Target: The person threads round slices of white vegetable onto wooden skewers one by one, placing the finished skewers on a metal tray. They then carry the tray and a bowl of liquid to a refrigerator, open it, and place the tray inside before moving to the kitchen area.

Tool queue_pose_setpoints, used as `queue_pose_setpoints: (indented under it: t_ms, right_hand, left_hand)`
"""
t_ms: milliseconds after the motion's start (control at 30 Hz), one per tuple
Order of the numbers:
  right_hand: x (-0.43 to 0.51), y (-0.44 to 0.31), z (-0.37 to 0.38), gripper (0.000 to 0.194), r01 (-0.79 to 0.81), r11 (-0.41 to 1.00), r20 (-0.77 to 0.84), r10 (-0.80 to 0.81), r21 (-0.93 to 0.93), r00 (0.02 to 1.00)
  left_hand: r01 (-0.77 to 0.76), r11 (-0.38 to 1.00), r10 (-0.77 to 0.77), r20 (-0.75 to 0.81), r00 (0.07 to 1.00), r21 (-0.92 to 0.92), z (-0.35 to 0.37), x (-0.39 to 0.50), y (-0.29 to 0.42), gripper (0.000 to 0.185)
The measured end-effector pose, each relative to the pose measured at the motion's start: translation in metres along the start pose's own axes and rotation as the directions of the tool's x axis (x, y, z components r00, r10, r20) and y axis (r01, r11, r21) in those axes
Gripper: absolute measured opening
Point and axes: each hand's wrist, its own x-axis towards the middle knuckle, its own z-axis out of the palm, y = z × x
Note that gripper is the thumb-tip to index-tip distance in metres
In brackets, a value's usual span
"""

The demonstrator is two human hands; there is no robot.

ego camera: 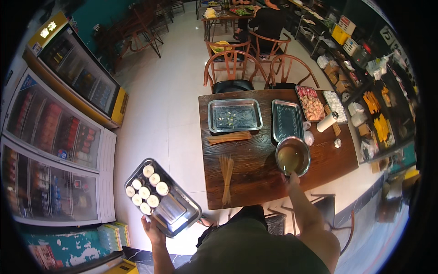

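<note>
My left hand (pixel 153 230) grips the near edge of a shiny metal tray (pixel 172 209), held out to the left of the table, over the floor. At the tray's far end stand several round, pale-topped pieces (pixel 144 192) with dark sides; what they are is unclear. My right hand (pixel 291 178) holds the near rim of a metal bowl (pixel 307 156) with yellowish liquid (pixel 290 158) in it. The bowl is above the wooden table (pixel 260 171), beside an empty-looking metal tray (pixel 288 121); whether it rests on the wood I cannot tell.
Another metal tray (pixel 236 118) holds small scraps, near skewer bundles (pixel 226 179). Trays of raw meat pieces (pixel 312 107) and white pieces (pixel 335 104) lie right, beside a white cylinder (pixel 327 122). Chairs (pixel 232 85) line the far side. Glass-door fridges (pixel 54 130) stand left; a person (pixel 270 20) sits beyond.
</note>
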Motion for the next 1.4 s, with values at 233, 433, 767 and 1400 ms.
queue_pose_setpoints:
  t_ms: [233,433,767,1400]
  right_hand:
    - [-0.053,0.02,0.129,0.032,0.089,0.99,0.085,-0.099,0.108,0.991]
    - [-0.06,0.062,0.242,0.034,-0.024,0.998,0.122,0.017,0.054,0.992]
    - [0.006,0.149,0.399,0.039,0.097,0.971,0.038,-0.108,0.217,0.993]
    - [0.008,0.202,0.447,0.059,0.071,0.989,-0.279,-0.032,0.128,0.96]
  left_hand:
    - [0.012,0.988,0.006,-0.119,0.993,0.152,-0.144,0.039,0.076,0.043]
    - [0.076,0.962,-0.003,-0.268,0.963,0.262,-0.163,0.074,0.127,0.049]
    - [-0.097,0.658,0.127,0.016,0.992,0.747,-0.192,0.186,0.152,0.054]
    - [-0.002,0.999,-0.004,0.182,0.983,0.033,0.116,0.626,0.246,0.035]
